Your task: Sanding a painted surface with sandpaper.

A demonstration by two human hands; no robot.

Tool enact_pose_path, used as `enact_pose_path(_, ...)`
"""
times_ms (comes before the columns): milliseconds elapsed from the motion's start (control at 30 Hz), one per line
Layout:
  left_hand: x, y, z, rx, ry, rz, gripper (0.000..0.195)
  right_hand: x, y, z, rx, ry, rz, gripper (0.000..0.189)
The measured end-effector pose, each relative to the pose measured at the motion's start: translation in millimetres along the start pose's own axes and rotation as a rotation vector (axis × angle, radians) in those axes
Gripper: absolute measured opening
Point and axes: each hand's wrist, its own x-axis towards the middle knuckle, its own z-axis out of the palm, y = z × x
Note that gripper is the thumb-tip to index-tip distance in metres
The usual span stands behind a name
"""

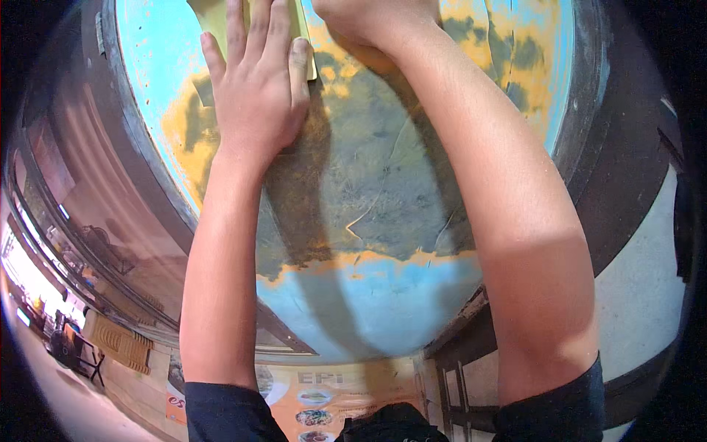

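My left hand (257,102) lies palm down with fingers spread on a folded yellow sheet that looks like sandpaper (212,25). Its thumb rests along the sheet's right edge. Under it is a light blue painted panel (375,166), worn through to orange and dark grey patches, with thin cracks or scratches. My right hand (381,16) is at the top edge, over the same panel. Its fingers are cut off by the frame, so what it holds or touches is hidden. Both forearms reach up across the panel and cast shadows on it.
A dark frame (160,160) borders the panel at left. Beyond it, a glossy brownish surface (127,182) shows reflections. Farther lower left are tan plastic chairs (119,340) and a black fan (63,348). An orange printed banner (353,392) is at the bottom.
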Motion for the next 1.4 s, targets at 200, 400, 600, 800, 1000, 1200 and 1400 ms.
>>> enact_pose_path(200,41,-9,-10,0.014,0.050,0.030,0.059,-1,-4,-4,0.047,-0.050,0.034,0.055)
enact_pose_path(400,39,-7,-16,0.009,0.008,-0.004,0.059,-1,-6,-9,0.034,-0.076,0.041,0.056)
enact_pose_path(600,10,2,-9,0.004,-0.069,-0.036,0.059,-2,-2,-7,0.041,-0.068,0.039,0.054)
enact_pose_path(800,53,-15,-13,0.036,0.051,0.062,0.058,-2,-8,-7,0.045,-0.074,0.048,0.054)
enact_pose_path(1000,36,-8,-6,-0.005,0.056,0.019,0.057,-5,-4,-2,0.049,-0.038,0.038,0.055)
enact_pose_path(1200,25,-6,-7,0.025,0.058,0.059,0.058,-1,-1,-5,0.035,-0.010,0.026,0.056)
enact_pose_path(1400,57,-14,-2,0.071,0.097,0.035,0.059,-9,-4,3,0.050,0.005,0.027,0.057)
